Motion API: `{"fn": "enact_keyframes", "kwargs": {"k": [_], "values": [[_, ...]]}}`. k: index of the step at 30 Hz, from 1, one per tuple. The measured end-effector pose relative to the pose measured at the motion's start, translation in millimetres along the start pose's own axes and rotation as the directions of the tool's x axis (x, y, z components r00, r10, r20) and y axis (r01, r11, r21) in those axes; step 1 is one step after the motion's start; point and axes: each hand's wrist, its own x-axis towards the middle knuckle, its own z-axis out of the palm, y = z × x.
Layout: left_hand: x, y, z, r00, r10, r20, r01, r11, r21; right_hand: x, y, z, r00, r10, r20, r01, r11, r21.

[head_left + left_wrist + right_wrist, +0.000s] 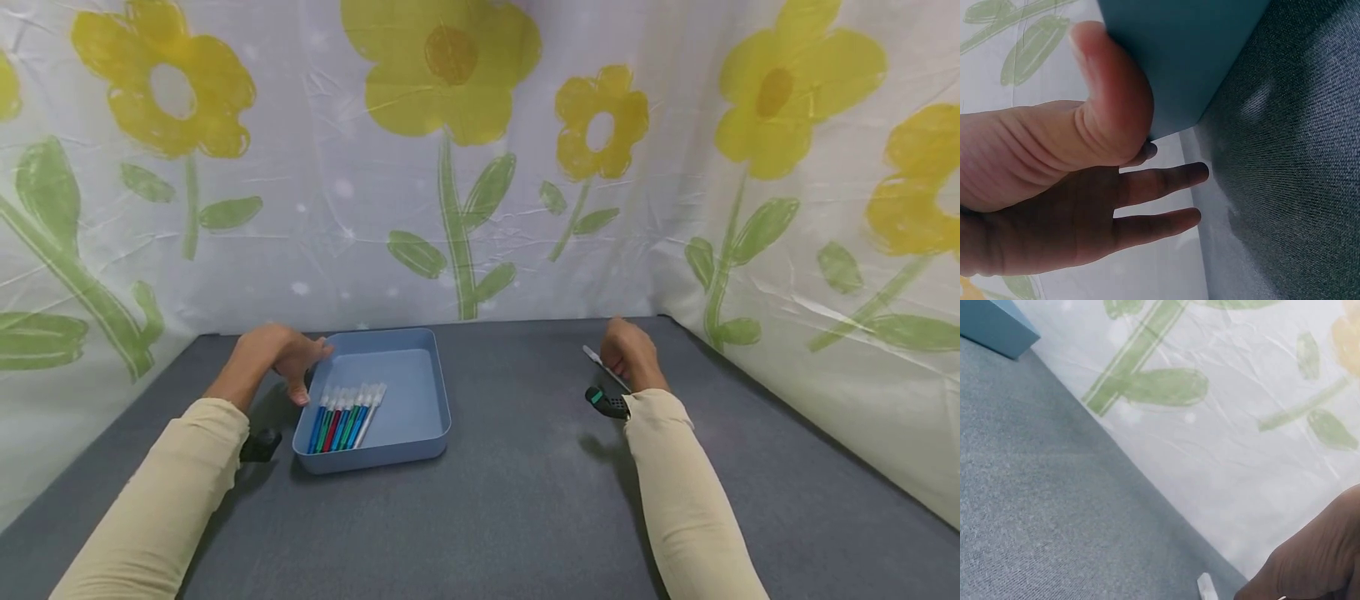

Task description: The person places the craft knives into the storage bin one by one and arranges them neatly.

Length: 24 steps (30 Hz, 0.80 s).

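Observation:
A shallow blue tray (405,383) stands left of the middle of the table. My left hand (288,358) holds its back left corner, the thumb (1116,94) against the outer wall and two lower fingers stretched out below. Inside, several slim pens (345,421) with whitish caps lie side by side at the front left, with blue, green, red and pale barrels. Off to the right, my right hand (630,350) grips a pale pen (600,362), its fingers curled. The white end (1207,587) of that pen shows at the bottom of the right wrist view; its middle is partly hidden by the hand.
A dark grey cloth covers the table (495,517). White curtain (315,167) printed with yellow flowers hangs along the back and both sides, close behind the tray and the right hand. Black wrist devices (606,403) sit at both cuffs.

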Motion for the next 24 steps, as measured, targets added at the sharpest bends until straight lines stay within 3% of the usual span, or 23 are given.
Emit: {"fn": "enact_keyframes", "kwargs": {"k": [12,24], "values": [[2.5,-1.4,0.3,1.000,0.006,-0.025,-0.005,0.999,0.033,0.3,1.3,9.5,0.998,-0.013,-0.056,0.016,0.999,0.044],[1.0,-0.2,1.2,1.000,0.007,-0.014,-0.007,1.000,0.011,0.1,1.9,8.6,0.999,-0.042,-0.029,0.043,0.998,0.046]]}}
